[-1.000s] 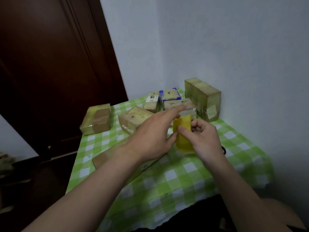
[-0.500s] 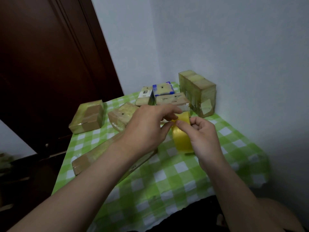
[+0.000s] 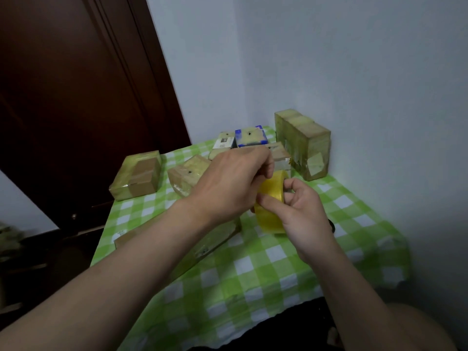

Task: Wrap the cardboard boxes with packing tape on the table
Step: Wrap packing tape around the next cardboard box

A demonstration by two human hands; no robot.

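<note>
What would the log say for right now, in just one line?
right hand: grips tape roll | left hand: pinches roll's top | flat box: under left forearm

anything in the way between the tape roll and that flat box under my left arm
Nothing visible sits between them. The tape roll, gripped by the right hand and pinched by the left hand, hangs just beside the end of the flat box; only the left forearm crosses above that box.
</note>
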